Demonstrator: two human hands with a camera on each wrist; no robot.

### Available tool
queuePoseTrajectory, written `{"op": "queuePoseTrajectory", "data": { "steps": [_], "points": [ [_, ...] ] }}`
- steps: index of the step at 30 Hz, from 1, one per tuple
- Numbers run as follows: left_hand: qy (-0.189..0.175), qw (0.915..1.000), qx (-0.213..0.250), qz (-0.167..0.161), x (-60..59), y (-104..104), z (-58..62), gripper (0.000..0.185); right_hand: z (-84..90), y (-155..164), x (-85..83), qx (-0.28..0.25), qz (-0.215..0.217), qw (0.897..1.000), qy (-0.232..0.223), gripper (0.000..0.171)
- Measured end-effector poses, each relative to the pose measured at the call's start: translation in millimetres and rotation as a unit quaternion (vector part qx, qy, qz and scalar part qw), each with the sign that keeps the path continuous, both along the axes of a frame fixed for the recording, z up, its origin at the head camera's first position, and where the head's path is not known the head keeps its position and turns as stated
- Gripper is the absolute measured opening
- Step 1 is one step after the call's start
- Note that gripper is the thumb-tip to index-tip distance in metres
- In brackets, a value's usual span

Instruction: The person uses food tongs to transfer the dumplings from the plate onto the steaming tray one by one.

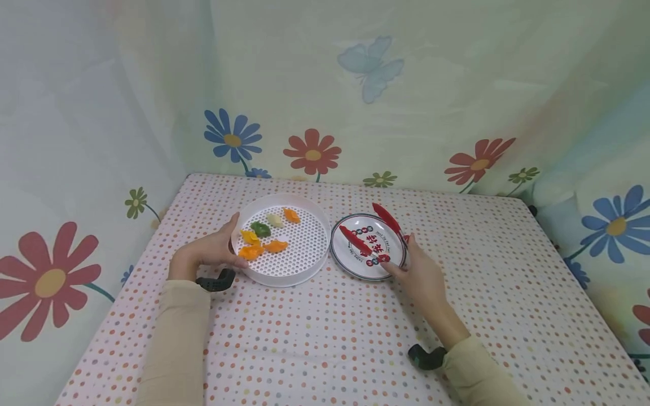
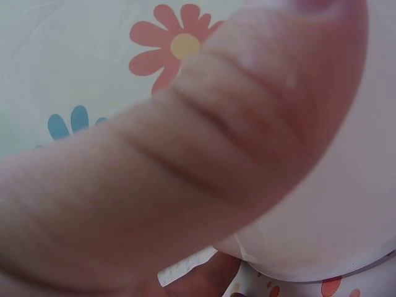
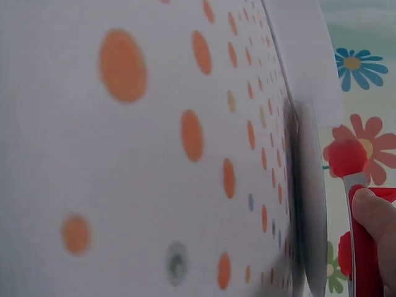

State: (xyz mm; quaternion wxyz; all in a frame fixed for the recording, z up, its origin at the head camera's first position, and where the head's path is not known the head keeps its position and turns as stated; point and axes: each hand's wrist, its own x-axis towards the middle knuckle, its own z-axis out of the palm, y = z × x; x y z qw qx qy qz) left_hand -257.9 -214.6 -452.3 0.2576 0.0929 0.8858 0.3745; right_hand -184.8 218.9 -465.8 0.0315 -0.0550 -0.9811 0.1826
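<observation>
A round white steamer basket point(image 1: 304, 248) with a perforated base stands left of centre. Several small dumpling-shaped pieces lie in it: orange ones point(image 1: 276, 246), a yellow one point(image 1: 249, 237), a green one point(image 1: 260, 229) and a pale one point(image 1: 275, 220). My left hand point(image 1: 215, 246) holds the basket's left side, thumb toward the front; in the left wrist view a blurred digit point(image 2: 247, 124) crosses its white wall. My right hand point(image 1: 420, 275) grips red-tipped tongs point(image 1: 356, 241), arms spread above a white plate point(image 1: 347, 260). Nothing shows between the tong tips.
Beside the basket, the plate has a dark rim and red printed characters. A dotted cloth point(image 1: 315, 349) covers the table. Flower-printed curtains point(image 1: 426, 113) rise behind and at both sides. Dark curved pieces point(image 1: 217, 280) sit at both wrists.
</observation>
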Motion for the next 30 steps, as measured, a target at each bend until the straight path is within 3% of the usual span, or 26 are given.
{"op": "queuePoseTrajectory", "data": {
  "steps": [10, 21, 27, 30],
  "points": [
    [0.002, 1.0, 0.005, -0.006, -2.1, 6, -5.4, 0.137, -8.0, -3, 5.2, 0.026, 0.023, 0.999, -0.005, 0.101],
    [0.004, 0.9992, -0.034, -0.022, -13.5, 6, -5.9, 0.135, -13.1, -3, 0.7, 0.023, 0.027, 0.999, -0.033, 0.099],
    [0.02, 0.9955, -0.093, -0.007, -13.5, 13, 7.2, 0.118, 10.5, -1, -13.8, 0.04, 0.066, 0.996, -0.034, 0.093],
    [0.083, 0.9844, -0.154, 0.02, -13.7, 28, 23.6, 0.097, 28.6, -1, -27.0, 0.055, 0.086, 0.995, -0.003, 0.088]
  ]
}}
